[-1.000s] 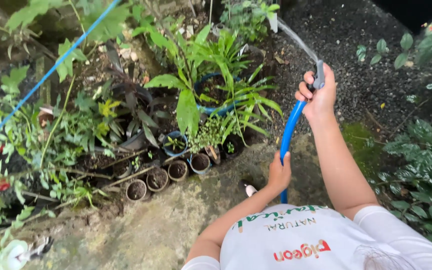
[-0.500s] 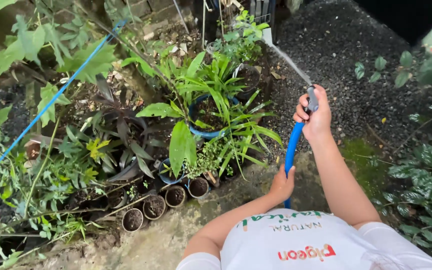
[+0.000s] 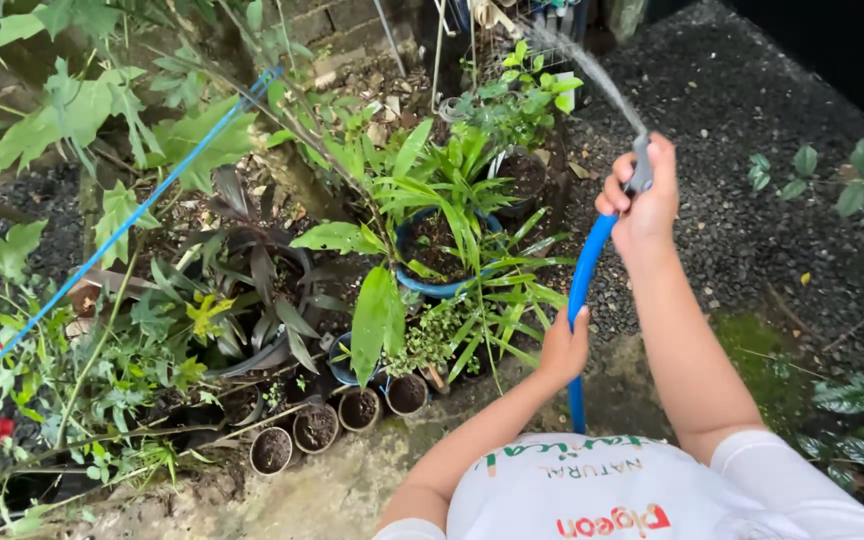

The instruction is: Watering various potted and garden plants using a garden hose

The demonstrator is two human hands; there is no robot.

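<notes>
- The plants (image 3: pixel 432 240) stood in pots across the left and centre, with gravel (image 3: pixel 752 200) to the right; water was best spread evenly over each pot, not the gravel.
- The hose (image 3: pixel 580 300), blue, ran up from the body, past the left hand, to the right hand, ending in a grey nozzle (image 3: pixel 640 170).
- The spray (image 3: pixel 592 75) rose up and left from the nozzle toward the far pots at the top.
- The right hand (image 3: pixel 642 205) was fully closed round the hose end and nozzle; a steady grip and slow sweep would serve well.
- The left hand (image 3: pixel 564 348) was curled loosely on the hose lower down, guiding it; it should keep the hose free of kinks.
- Small pots (image 3: pixel 337 420) in the near row appeared dry of spray.
- Against one second ago, the spray reached farther, and the right hand sat slightly lower in view.
</notes>
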